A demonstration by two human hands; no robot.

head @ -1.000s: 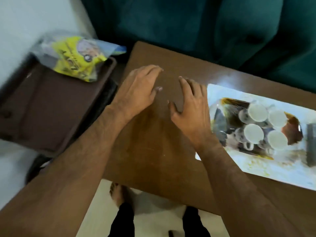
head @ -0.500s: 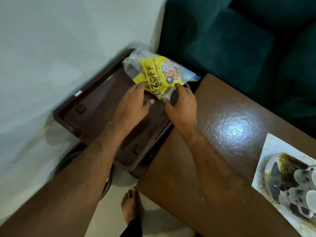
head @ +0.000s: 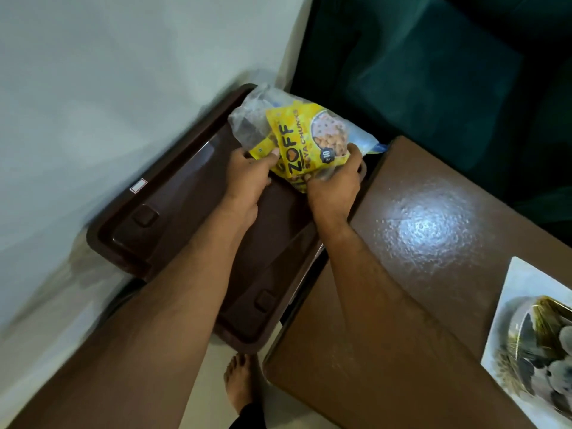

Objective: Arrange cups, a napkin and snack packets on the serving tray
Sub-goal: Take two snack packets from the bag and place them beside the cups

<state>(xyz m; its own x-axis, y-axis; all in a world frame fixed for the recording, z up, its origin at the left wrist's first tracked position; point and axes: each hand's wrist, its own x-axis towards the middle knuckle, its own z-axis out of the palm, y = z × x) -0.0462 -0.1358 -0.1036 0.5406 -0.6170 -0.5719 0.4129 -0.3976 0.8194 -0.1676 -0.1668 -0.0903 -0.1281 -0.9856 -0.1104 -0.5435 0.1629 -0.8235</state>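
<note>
Brown serving tray (head: 173, 212) sits off the tabletop (head: 418, 274) edge by the wall, and since half a second ago both hands closed in: left hand (head: 247, 178) and right hand (head: 335, 181) now grip the yellow snack packet (head: 303, 140) over its far end, likely lifting it.

snack packet (head: 305, 140): glossy crinkled plastic | serving tray (head: 173, 212): smooth brown plastic | table (head: 427, 243): glossy wood
</note>
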